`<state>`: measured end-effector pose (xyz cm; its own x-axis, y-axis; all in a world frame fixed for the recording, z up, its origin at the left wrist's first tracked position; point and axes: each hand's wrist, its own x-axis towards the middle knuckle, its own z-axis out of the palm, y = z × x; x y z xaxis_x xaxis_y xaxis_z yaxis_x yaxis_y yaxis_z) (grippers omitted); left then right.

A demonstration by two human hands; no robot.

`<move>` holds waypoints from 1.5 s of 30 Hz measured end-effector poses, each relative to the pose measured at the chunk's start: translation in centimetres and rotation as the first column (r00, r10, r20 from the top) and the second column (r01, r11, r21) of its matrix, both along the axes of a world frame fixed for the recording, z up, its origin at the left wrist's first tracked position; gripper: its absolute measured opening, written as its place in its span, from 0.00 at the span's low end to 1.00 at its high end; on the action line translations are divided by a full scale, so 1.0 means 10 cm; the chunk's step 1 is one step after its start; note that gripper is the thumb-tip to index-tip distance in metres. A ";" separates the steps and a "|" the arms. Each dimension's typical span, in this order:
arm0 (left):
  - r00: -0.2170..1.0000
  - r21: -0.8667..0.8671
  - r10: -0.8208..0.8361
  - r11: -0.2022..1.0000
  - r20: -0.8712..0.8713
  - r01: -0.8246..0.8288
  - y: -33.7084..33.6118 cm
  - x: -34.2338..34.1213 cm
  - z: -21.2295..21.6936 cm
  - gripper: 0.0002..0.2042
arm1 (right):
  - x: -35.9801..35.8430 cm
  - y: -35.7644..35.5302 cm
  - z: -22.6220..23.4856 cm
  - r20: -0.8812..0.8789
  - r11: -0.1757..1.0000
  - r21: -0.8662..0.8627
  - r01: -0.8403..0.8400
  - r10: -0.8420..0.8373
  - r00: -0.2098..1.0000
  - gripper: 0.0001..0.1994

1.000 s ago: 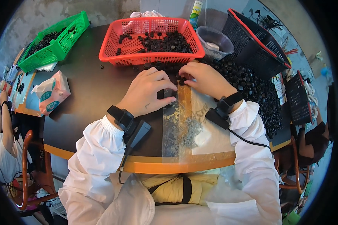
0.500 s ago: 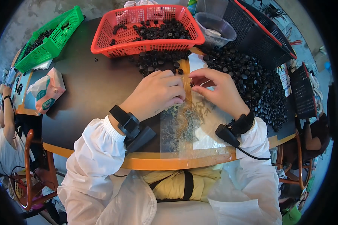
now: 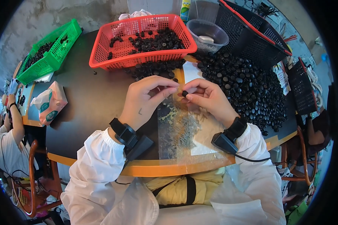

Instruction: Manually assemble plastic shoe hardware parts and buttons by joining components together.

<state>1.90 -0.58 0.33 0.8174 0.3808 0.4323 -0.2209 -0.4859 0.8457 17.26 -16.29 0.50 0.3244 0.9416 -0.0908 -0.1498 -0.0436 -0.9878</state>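
Observation:
Between the thumb and fingers of my right hand (image 3: 210, 99) is a small round black cap (image 3: 184, 93). My left hand (image 3: 144, 99) is close beside it, thumb and fingertips pinched together near the cap; anything in that pinch is too small to make out. Below both hands, a scatter of thin metal screws (image 3: 184, 131) lies on clear plastic at the table's near side. A big heap of black caps (image 3: 246, 84) spreads to the right of my right hand. More black caps (image 3: 154, 69) lie beyond my left hand.
At the back stand a red basket (image 3: 139, 59) holding black parts, a clear tub (image 3: 210, 47) and a tall black basket (image 3: 248, 45). To the left are a green basket (image 3: 50, 64) and a tissue pack (image 3: 53, 103). Another person's arm (image 3: 17, 118) shows at far left.
My left hand has turned from curled fingers, back up, to a pinch beside the right hand. My right hand has shifted slightly left, and the cap in it shows more clearly.

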 end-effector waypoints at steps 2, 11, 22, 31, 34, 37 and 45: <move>0.999 -0.161 0.008 0.987 -0.043 -0.015 -0.02 0.00 0.02 0.07 | 0.00 -0.01 0.00 -0.062 1.000 0.015 -0.008 0.009 0.998 0.14; 0.988 0.055 0.019 0.998 0.155 -0.028 -0.06 0.03 -0.01 0.07 | -0.08 0.00 0.01 -0.211 0.998 0.056 -0.020 0.031 0.977 0.14; 0.941 0.440 0.158 0.853 0.298 -0.282 -0.07 0.05 0.04 0.09 | -0.10 -0.04 0.01 -0.194 0.997 0.071 -0.005 0.019 0.981 0.13; 0.947 0.463 0.140 0.845 0.289 -0.266 -0.07 0.04 0.04 0.09 | -0.11 -0.03 0.00 -0.050 0.991 0.106 0.084 -0.079 0.996 0.12; 0.949 0.418 0.142 0.872 0.280 -0.254 -0.09 0.04 0.01 0.09 | -0.12 -0.04 0.01 -0.016 0.995 0.052 0.085 -0.084 0.996 0.12; 0.962 0.402 0.118 0.891 0.247 -0.212 -0.06 0.02 -0.02 0.10 | -0.14 -0.03 0.01 0.005 0.994 0.080 0.080 -0.081 0.997 0.12; 0.963 0.431 0.189 0.866 0.190 -0.255 0.10 0.08 0.05 0.10 | -0.09 -0.04 -0.01 -0.129 0.967 0.153 0.202 -0.182 0.975 0.11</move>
<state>2.75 0.39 0.85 0.6544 0.2838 0.7009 -0.1592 -0.8544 0.4946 16.33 -16.68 0.36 0.4971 0.8676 0.0135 -0.2508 0.1585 -0.9550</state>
